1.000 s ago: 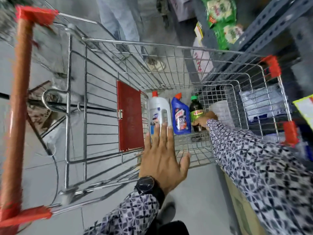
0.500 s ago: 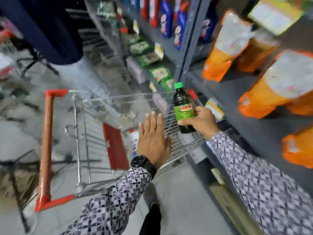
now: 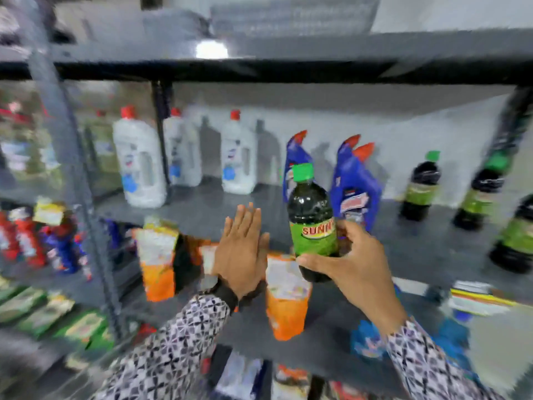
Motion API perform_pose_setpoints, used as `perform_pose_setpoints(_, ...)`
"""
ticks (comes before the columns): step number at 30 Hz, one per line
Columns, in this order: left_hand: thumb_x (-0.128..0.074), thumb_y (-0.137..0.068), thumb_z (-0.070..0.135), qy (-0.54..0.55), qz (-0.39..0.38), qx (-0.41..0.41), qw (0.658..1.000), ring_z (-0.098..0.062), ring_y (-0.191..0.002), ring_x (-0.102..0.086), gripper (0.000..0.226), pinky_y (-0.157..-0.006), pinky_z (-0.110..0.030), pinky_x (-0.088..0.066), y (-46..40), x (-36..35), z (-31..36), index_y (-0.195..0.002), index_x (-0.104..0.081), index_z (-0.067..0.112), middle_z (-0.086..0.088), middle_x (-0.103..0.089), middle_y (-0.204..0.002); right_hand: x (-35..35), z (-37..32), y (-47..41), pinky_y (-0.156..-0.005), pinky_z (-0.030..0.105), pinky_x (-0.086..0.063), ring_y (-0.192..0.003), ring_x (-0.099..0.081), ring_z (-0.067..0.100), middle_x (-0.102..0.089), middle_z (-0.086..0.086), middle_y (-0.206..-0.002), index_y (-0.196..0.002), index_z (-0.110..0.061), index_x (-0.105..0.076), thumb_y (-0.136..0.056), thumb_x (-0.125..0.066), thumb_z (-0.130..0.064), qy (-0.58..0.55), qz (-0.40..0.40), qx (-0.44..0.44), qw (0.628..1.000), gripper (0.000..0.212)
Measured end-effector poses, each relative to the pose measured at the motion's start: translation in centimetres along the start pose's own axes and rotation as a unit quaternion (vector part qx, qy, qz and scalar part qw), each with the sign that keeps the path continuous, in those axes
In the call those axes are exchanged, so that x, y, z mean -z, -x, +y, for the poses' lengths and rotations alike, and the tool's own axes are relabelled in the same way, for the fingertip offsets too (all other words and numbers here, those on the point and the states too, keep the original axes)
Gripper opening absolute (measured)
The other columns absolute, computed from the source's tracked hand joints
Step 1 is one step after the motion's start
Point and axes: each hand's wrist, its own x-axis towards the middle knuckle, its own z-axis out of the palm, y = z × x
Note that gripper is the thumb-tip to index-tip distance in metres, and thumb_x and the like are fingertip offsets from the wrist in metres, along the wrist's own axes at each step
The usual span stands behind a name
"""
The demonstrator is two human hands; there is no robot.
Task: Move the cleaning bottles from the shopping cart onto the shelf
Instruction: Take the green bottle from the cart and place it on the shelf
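Observation:
My right hand [image 3: 350,262] grips a dark bottle [image 3: 311,215] with a green cap and green "SUNNY" label, held upright in front of the grey shelf [image 3: 202,209]. My left hand [image 3: 242,251] is flat and open beside it, fingers together, holding nothing. On that shelf stand white bottles with red caps [image 3: 138,160], blue bottles with red spouts [image 3: 356,186] and more dark green-capped bottles [image 3: 421,187]. The shopping cart is out of view.
Orange pouches [image 3: 285,295] stand on the lower shelf below my hands. Red and blue bottles [image 3: 37,241] and green packets [image 3: 52,316] fill the rack at the left. A grey upright post [image 3: 83,180] divides the racks. The frame is blurred.
My right hand has lifted the dark bottle out of the cart and up to shelf height. My view swung from the cart up to the shelf; my left hand stayed open.

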Motion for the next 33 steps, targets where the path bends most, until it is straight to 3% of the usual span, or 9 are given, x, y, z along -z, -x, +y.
perform_pose_setpoints(2,-0.013,-0.095,0.051,0.015,-0.064,-0.02,0.998,-0.032,-0.158,-0.02,0.078,-0.128,-0.048,-0.012,-4.8,-1.7,2.2,-0.157,-0.032,0.007,-0.013,-0.025,-0.168,2.9,0.1,0.0,-0.069,0.018,-0.055,-0.078,-0.072,-0.007,-0.078,-0.022,-0.086,-0.095,-0.035,-0.07,-0.049,-0.102,-0.032,0.012,0.062,-0.001,0.998,0.056)
perform_pose_setpoints(4,-0.006,-0.092,0.054,-0.003,-0.141,-0.03,0.99,-0.03,-0.159,-0.016,0.083,-0.128,-0.049,-0.01,-8.4,-3.6,3.6,-0.158,-0.027,0.008,-0.013,-0.021,-0.169,4.4,0.8,0.3,-0.069,0.02,-0.057,-0.077,-0.073,-0.006,-0.078,-0.024,-0.085,-0.092,-0.038,-0.069,-0.047,-0.101,-0.035,0.013,0.103,-0.01,0.995,0.055)
perform_pose_setpoints(7,-0.021,-0.106,0.04,-0.064,-0.252,-0.046,0.965,-0.027,-0.159,-0.013,0.063,-0.127,-0.05,-0.011,-11.7,-5.9,5.7,-0.159,-0.023,0.006,-0.013,-0.017,-0.171,5.7,1.9,1.1,-0.069,0.03,-0.06,-0.079,-0.075,0.0,-0.08,-0.015,-0.089,-0.095,-0.034,-0.07,-0.048,-0.099,-0.04,0.027,0.149,-0.025,0.988,0.056)
perform_pose_setpoints(10,-0.021,-0.106,0.038,-0.094,-0.309,-0.046,0.945,-0.029,-0.159,-0.012,0.061,-0.126,-0.056,-0.011,-12.5,-7.7,5.8,-0.157,-0.028,0.005,-0.014,-0.019,-0.169,6.3,2.7,1.7,-0.062,0.013,-0.052,-0.075,-0.072,-0.007,-0.078,-0.017,-0.084,-0.093,-0.031,-0.069,-0.051,-0.1,-0.033,0.037,0.173,-0.032,0.984,0.052)
perform_pose_setpoints(14,-0.01,-0.095,0.046,-0.132,-0.331,-0.083,0.931,-0.033,-0.159,-0.01,0.074,-0.124,-0.06,-0.013,-12.8,-8.9,4.0,-0.158,-0.028,0.012,-0.014,-0.016,-0.17,6.7,3.5,1.8,-0.06,0.005,-0.05,-0.074,-0.07,-0.011,-0.077,-0.02,-0.083,-0.096,-0.029,-0.068,-0.055,-0.101,-0.023,0.038,0.187,-0.045,0.981,0.053)
perform_pose_setpoints(16,-0.003,-0.088,0.049,-0.13,-0.321,-0.09,0.934,-0.032,-0.159,-0.012,0.082,-0.124,-0.058,-0.015,-12.7,-9.2,3.7,-0.158,-0.028,0.013,-0.013,-0.017,-0.17,7.3,3.8,1.2,-0.064,0.011,-0.055,-0.079,-0.072,-0.007,-0.078,-0.015,-0.089,-0.103,-0.03,-0.066,-0.056,-0.1,-0.027,0.04,0.195,-0.047,0.979,0.058)
perform_pose_setpoints(20,-0.013,-0.103,0.044,-0.114,-0.305,-0.078,0.942,-0.027,-0.159,-0.015,0.066,-0.127,-0.052,-0.015,-12.6,-9.4,4.2,-0.159,-0.025,0.011,-0.011,-0.017,-0.171,10.3,5.0,-2.7,-0.077,0.025,-0.056,-0.091,-0.072,0.004,-0.073,-0.014,-0.102,-0.114,-0.027,-0.06,-0.061,-0.097,-0.033,0.065,0.238,-0.061,0.967,0.064)
perform_pose_setpoints(24,-0.017,-0.104,0.042,-0.133,-0.315,-0.085,0.936,-0.028,-0.159,-0.012,0.063,-0.128,-0.051,-0.012,-12.5,-9.5,4.2,-0.16,-0.023,0.013,-0.011,-0.014,-0.171,13.0,7.7,-6.4,-0.09,0.04,-0.059,-0.102,-0.071,0.02,-0.073,0.0,-0.111,-0.12,-0.016,-0.058,-0.065,-0.096,-0.028,0.075,0.239,-0.097,0.963,0.068)
perform_pose_setpoints(33,-0.018,-0.105,0.041,-0.102,-0.319,-0.047,0.941,-0.027,-0.16,-0.009,0.062,-0.128,-0.05,-0.011,-12.5,-9.4,4.3,-0.161,-0.02,0.015,-0.009,-0.01,-0.172,12.9,9.6,-7.2,-0.09,0.035,-0.057,-0.105,-0.07,0.022,-0.071,0.002,-0.116,-0.126,-0.016,-0.055,-0.061,-0.098,-0.028,0.074,0.224,-0.097,0.967,0.079)
